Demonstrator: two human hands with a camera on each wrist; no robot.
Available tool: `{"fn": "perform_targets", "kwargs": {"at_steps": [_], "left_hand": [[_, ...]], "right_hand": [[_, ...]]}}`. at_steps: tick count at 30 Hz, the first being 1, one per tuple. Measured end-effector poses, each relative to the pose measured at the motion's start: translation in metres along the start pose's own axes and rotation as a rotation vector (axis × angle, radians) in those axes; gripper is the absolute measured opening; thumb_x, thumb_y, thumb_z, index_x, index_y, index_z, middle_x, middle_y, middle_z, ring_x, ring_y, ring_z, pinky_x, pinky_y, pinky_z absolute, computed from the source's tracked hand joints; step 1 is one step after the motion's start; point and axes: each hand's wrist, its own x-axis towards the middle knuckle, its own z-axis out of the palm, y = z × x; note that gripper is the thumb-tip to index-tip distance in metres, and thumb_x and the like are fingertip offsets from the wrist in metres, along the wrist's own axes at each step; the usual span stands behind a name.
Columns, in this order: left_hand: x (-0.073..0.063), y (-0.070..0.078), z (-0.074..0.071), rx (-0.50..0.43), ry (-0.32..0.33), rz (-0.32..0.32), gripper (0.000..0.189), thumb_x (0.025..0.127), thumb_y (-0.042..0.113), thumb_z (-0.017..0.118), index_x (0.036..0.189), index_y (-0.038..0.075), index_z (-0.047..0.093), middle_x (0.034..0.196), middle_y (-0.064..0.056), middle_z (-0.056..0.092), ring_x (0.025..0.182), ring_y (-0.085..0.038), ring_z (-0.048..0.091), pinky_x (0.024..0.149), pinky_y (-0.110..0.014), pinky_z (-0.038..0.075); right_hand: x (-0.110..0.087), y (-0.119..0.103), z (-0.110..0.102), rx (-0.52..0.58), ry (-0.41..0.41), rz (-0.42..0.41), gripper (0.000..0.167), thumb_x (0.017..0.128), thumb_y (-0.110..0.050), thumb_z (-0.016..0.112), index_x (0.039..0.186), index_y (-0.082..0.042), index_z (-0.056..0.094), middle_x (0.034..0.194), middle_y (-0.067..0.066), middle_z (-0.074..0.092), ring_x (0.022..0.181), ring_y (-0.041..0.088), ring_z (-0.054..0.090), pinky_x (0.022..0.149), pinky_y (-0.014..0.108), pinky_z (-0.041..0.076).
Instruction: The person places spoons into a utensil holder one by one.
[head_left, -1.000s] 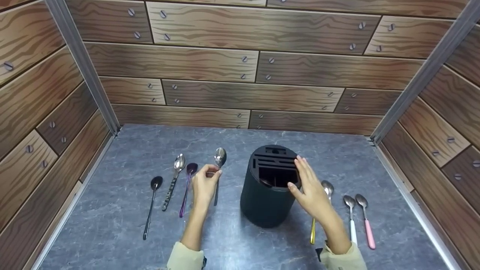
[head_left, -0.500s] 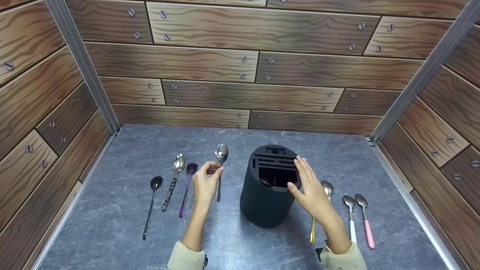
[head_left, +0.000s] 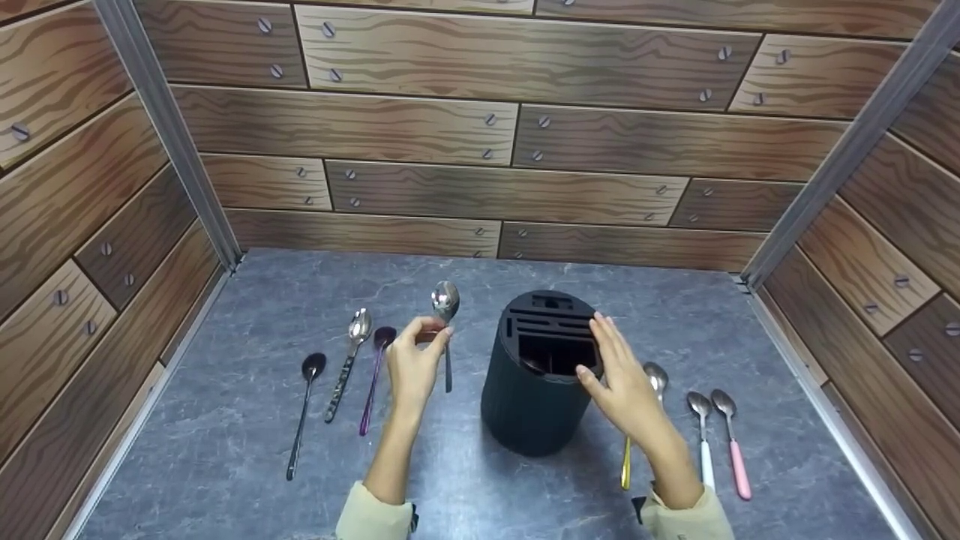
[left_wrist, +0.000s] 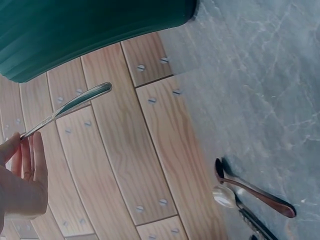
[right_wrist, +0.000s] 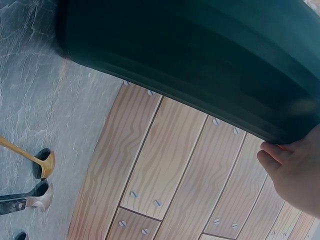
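My left hand (head_left: pixel 414 364) pinches a silver spoon (head_left: pixel 445 300) near its neck, bowl up and handle pointing down. In the left wrist view the spoon's handle (left_wrist: pixel 75 104) hangs clear of the table. Just right of it stands a dark green, nearly black cylindrical holder (head_left: pixel 534 412), with slots and a larger square opening in its top. My right hand (head_left: pixel 626 390) rests with extended fingers on the holder's right rim. Left of my left hand lie a purple spoon (head_left: pixel 373 382), a spoon with a patterned handle (head_left: pixel 349 367) and a black spoon (head_left: pixel 304 416).
To the right, partly under my right forearm, lies a gold-handled spoon (head_left: pixel 626 461). Beside it are a white-handled spoon (head_left: pixel 703 435) and a pink-handled spoon (head_left: pixel 735 450). Wood-patterned panels (head_left: pixel 420 135) enclose the grey marbled table (head_left: pixel 225 420) at the back and sides.
My left hand has raised the silver spoon and shifted it slightly right, toward the holder. My right hand and the holder have stayed in place.
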Motion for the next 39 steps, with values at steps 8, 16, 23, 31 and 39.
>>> {"fn": "perform_targets", "kwargs": {"at_steps": [8,16,23,31,39], "left_hand": [[0.0,0.013,-0.001,-0.073,-0.018,0.015,0.008,0.075,0.004,0.074,0.079,0.004,0.067,0.075,-0.003,0.067,0.066,-0.015,0.063,0.056,-0.026,0.051],[-0.003,0.056,-0.01,-0.112,-0.004,0.067,0.007,0.075,-0.003,0.072,0.078,-0.003,0.065,0.072,-0.01,0.066,0.065,-0.021,0.063,0.057,-0.025,0.05],[-0.005,0.072,-0.012,-0.145,0.02,0.116,0.007,0.075,-0.006,0.071,0.078,-0.006,0.064,0.072,-0.013,0.065,0.064,-0.023,0.063,0.058,-0.025,0.051],[-0.005,0.081,-0.011,-0.162,0.055,0.16,0.007,0.075,-0.004,0.072,0.077,-0.005,0.065,0.073,-0.011,0.066,0.065,-0.02,0.062,0.059,-0.029,0.053],[-0.005,0.091,-0.011,-0.249,0.06,0.182,0.007,0.075,-0.008,0.07,0.078,-0.007,0.064,0.074,-0.013,0.065,0.063,-0.02,0.063,0.056,-0.027,0.053]], "right_hand": [[-0.001,0.001,0.001,0.001,0.017,-0.02,0.064,0.089,-0.022,0.057,0.14,0.004,0.028,0.148,0.014,0.023,0.135,0.03,0.016,0.101,0.055,0.02],[-0.001,0.001,0.001,0.002,0.027,-0.031,0.065,0.088,-0.021,0.058,0.139,0.005,0.03,0.146,0.017,0.025,0.135,0.029,0.016,0.102,0.053,0.021],[0.0,0.001,0.002,0.003,0.028,-0.033,0.065,0.088,-0.021,0.058,0.14,0.005,0.029,0.147,0.016,0.025,0.135,0.029,0.016,0.103,0.052,0.02],[-0.001,0.001,0.001,0.0,0.026,-0.025,0.065,0.088,-0.022,0.058,0.14,0.005,0.029,0.147,0.015,0.024,0.135,0.03,0.016,0.103,0.053,0.02],[-0.001,-0.001,0.0,0.004,0.003,-0.002,0.065,0.09,-0.023,0.056,0.141,0.003,0.026,0.149,0.013,0.021,0.135,0.028,0.014,0.103,0.052,0.02]]}}
